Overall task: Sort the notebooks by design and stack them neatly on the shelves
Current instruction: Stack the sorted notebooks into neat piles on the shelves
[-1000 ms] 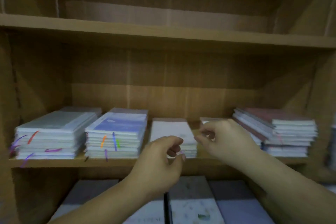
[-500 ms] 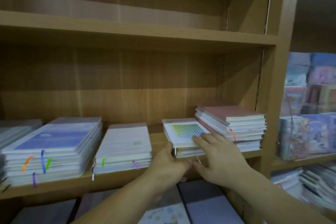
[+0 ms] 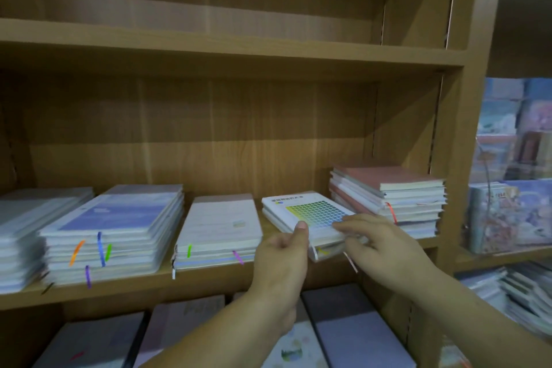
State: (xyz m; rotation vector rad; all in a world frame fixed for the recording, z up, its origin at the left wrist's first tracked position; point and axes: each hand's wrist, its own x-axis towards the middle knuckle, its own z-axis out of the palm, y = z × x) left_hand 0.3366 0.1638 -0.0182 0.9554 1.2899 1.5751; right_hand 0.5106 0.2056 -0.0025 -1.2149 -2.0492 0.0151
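A white notebook with a yellow-to-blue grid on its cover (image 3: 310, 212) tops a short stack on the middle shelf (image 3: 209, 281). My left hand (image 3: 282, 257) grips its near left corner, thumb on the cover. My right hand (image 3: 379, 239) holds its near right edge, fingers spread over the cover. Next to it on the right stands a taller stack topped by a pink notebook (image 3: 385, 178). To the left lie a white stack (image 3: 218, 227), a blue-and-white stack (image 3: 119, 218) and a pale stack (image 3: 27, 227) at the frame edge, with coloured ribbon markers hanging out.
The upper shelf (image 3: 227, 48) holds nothing in view. Dark and patterned notebooks (image 3: 355, 334) lie flat on the shelf below. An upright wooden panel (image 3: 457, 158) closes the bay on the right; beyond it are more shelves with illustrated notebooks (image 3: 513, 212).
The view swung right and the hands shifted from the white middle stack to the grid-cover stack. Over the last half second both hands closed on its top notebook.
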